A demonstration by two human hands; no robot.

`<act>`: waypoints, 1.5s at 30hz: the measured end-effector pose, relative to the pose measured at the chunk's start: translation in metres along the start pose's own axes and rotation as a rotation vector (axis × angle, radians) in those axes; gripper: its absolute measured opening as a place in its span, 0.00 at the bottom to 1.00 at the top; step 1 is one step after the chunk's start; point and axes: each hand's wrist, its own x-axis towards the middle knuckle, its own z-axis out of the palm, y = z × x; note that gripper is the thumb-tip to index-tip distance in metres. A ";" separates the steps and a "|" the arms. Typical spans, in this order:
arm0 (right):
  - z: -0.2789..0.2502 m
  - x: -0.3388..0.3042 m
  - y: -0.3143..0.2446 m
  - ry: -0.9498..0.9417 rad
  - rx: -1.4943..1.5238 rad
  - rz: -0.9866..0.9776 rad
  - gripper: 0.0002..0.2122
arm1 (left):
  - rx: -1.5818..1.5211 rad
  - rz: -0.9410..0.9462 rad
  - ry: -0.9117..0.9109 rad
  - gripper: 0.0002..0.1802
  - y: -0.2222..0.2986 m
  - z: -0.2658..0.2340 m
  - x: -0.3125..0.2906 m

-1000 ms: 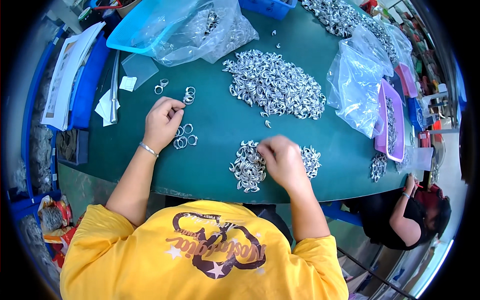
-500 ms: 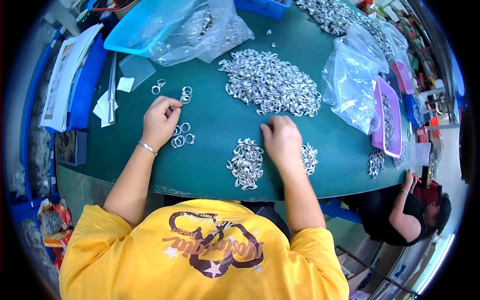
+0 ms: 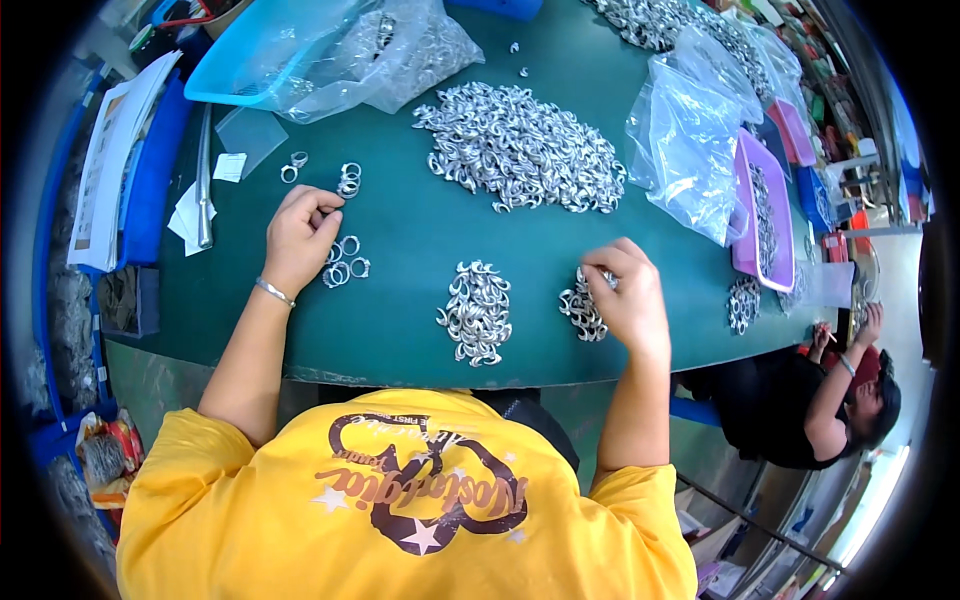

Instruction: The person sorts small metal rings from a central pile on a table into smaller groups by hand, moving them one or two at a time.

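My left hand (image 3: 298, 240) rests on the green table with its fingers curled closed beside a small stack of silver rings (image 3: 349, 180). More rings (image 3: 338, 272) lie just to the right of its wrist. Whatever its fingertips may hold is hidden. My right hand (image 3: 632, 298) is bent over a small pile of curved silver metal pieces (image 3: 580, 308), thumb and fingers drawn together at its upper edge. I cannot make out what is in that pinch. Between my hands lies another pile of curved pieces (image 3: 475, 315), and a large heap of them (image 3: 525, 145) spreads beyond.
A blue basin (image 3: 225, 85) and a clear bag of pieces (image 3: 420, 65) stand at the far left. On the right are a clear plastic bag (image 3: 685, 150) and a pink tray (image 3: 745, 205). A co-worker (image 3: 800, 410) sits at the right edge.
My right hand has moved right, from the table below the large heap to the small pile. My left hand stays beside the rings. The co-worker's hand has risen.
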 end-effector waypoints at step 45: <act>0.062 -0.011 -0.050 0.091 0.025 -0.318 0.04 | -0.016 -0.004 -0.024 0.05 0.002 -0.002 -0.001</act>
